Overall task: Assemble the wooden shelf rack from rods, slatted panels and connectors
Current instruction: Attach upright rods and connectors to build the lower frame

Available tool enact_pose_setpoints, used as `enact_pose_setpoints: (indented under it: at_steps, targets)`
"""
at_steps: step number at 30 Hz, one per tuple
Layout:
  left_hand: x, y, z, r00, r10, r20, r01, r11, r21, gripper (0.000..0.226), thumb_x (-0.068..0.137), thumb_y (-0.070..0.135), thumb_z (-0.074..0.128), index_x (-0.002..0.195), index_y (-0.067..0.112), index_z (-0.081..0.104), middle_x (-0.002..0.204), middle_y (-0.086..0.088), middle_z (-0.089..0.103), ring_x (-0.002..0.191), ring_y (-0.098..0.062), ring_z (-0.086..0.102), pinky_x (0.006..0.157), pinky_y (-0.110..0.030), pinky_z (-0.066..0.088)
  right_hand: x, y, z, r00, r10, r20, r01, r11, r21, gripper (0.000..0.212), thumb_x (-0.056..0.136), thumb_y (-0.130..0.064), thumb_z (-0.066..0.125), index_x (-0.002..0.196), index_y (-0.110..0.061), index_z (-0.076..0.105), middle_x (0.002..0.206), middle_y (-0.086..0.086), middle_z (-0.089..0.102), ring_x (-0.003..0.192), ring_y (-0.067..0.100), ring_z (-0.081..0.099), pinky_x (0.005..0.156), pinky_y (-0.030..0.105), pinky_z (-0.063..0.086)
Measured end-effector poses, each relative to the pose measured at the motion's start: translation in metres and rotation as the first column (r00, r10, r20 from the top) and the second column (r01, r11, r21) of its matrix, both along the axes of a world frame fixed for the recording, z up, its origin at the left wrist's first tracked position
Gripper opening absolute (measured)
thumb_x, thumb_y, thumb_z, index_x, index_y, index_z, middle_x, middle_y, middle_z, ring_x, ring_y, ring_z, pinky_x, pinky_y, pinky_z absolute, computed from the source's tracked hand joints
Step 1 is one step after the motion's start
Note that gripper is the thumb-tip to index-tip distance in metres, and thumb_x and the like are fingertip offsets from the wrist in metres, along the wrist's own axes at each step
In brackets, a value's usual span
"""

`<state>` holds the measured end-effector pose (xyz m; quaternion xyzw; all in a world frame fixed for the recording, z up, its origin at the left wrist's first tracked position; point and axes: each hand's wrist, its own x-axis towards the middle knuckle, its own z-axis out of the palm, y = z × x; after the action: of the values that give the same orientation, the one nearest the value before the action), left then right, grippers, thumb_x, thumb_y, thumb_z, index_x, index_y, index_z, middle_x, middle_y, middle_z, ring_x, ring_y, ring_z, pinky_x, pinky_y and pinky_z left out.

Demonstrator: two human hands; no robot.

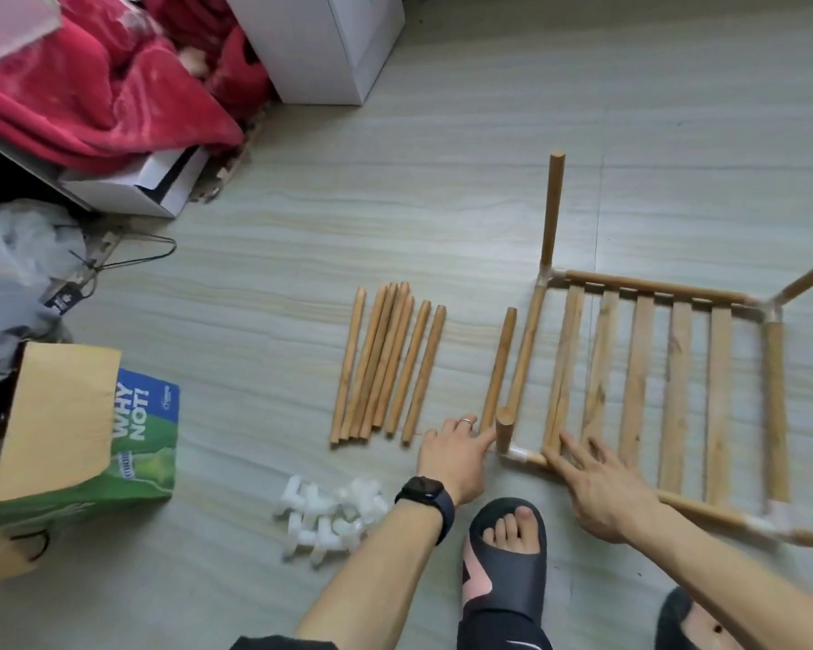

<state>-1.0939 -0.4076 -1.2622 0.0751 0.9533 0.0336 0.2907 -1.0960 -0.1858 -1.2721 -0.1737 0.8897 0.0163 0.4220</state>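
Our right hand (pixel 597 490), fingers spread, rests on the pale wooden slatted panel (pixel 639 382) — our left hand (pixel 456 455), fingers straight, touches the short upright wooden rod (pixel 504 426).

"Where's the slatted panel (pixel 653 391)?"
"Flat on the floor (pixel 442 133), to the right. A corner rod (pixel 552 208) juts from its far left corner."
"The loose rods (pixel 386 363)?"
"In a row left of the panel, with a single rod (pixel 498 368) lying between."
"And the connectors (pixel 329 513)?"
"Heaped on the floor in front of the loose rods, nearer the person. A carton (pixel 57 415) sits far left."
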Motion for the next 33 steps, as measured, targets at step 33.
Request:
enact_pose_setpoints:
  at_steps: [33]
  targets:
    - [0.075, -0.125, -0.006, 0.754, 0.653, 0.071, -0.622, 0.745, -0.239, 0.035, 0.097, 0.010, 0.045, 0.128, 0.020, 0.056, 0.130, -0.007, 0.060, 0.119, -0.026, 0.057, 0.094, -0.038, 0.051, -0.006, 0.013, -0.026, 0.993, -0.039, 0.108, 0.042, 0.999, -0.023, 0.082, 0.098, -0.042, 0.045, 0.161, -0.038, -0.008, 0.169, -0.005, -0.019, 0.156, 0.033, -0.011, 0.127, 0.048, 0.014]
